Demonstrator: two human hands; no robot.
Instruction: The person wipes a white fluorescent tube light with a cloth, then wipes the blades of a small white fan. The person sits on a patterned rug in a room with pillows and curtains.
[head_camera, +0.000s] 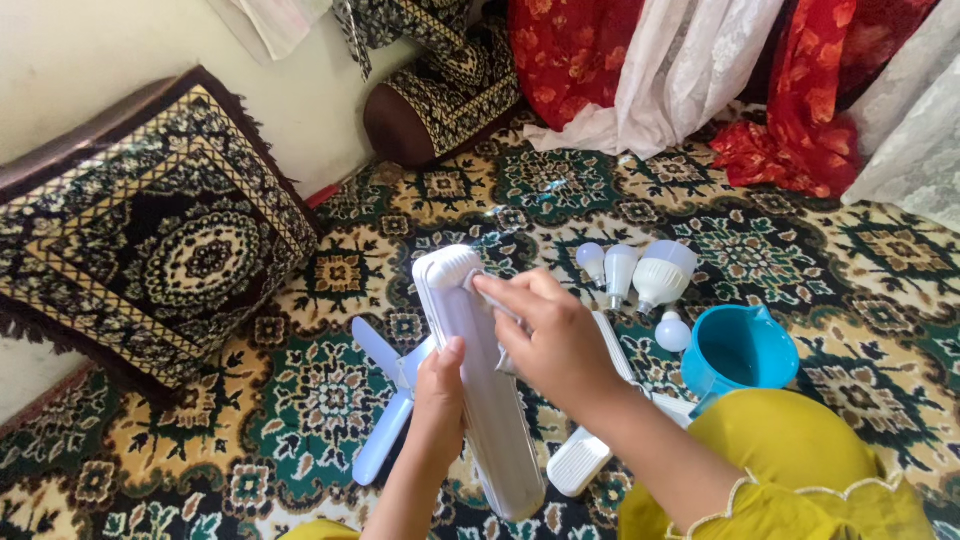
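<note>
Standing upright in the left hand's (440, 395) grip, the long white lamp (480, 390) meets right hand (555, 340).

Single head-worn view, looking steeply down from close above, facing the patterned carpet (560, 190), both hands near centre, wall and cushion (150, 230) at 10 o'clock, curtains (690, 60) at 1 o'clock

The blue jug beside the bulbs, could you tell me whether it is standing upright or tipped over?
Upright. The blue jug stands on the carpet with its round mouth facing up, next to the white bulbs. What it contains, I cannot tell.
</note>
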